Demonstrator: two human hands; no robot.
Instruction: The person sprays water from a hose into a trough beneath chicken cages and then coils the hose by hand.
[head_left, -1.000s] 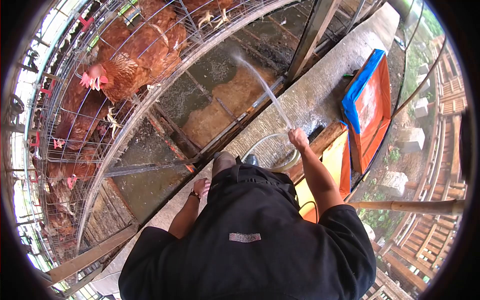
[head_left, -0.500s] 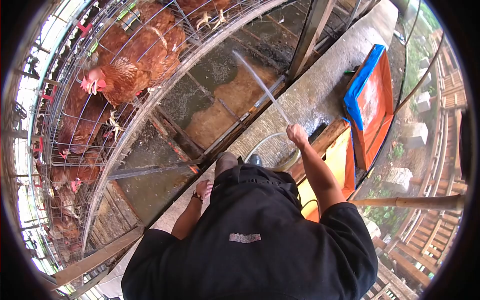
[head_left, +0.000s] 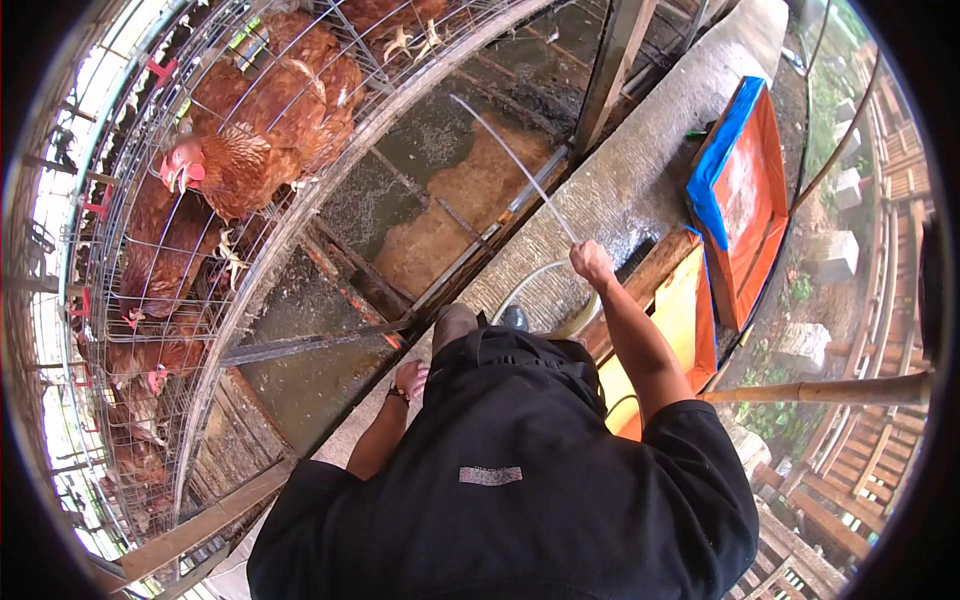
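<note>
The right hand [head_left: 592,263] is clenching the end of a clear, flexible plastic hose [head_left: 520,285], reaching out over the ribbed grey concrete walkway [head_left: 640,150]. The rest of the hose is curving in a loop on that walkway, in front of the person, near a grey boot [head_left: 513,318]. From the fist, a thin whitish stream of water [head_left: 549,203] is crossing the walkway's pit-side edge. A second ago it was spreading wider and whiter towards its far end; now it is running narrower and straighter. It is passing over the ragged tan patch [head_left: 440,230] in the murky, wood-framed pit [head_left: 420,140] and appears to be reaching slightly further past it, so the water is probably falling more narrowly, into the dark liquid. The left hand [head_left: 410,380] is hanging loosely open beside the leg, holding nothing visible; whether it is touching the trousers, I cannot tell. Further out, rust-brown hens [head_left: 240,165] are standing in a wire-mesh cage beyond the pit, while a blue-rimmed orange tray [head_left: 755,185] is leaning along the walkway's opposite edge.
</note>
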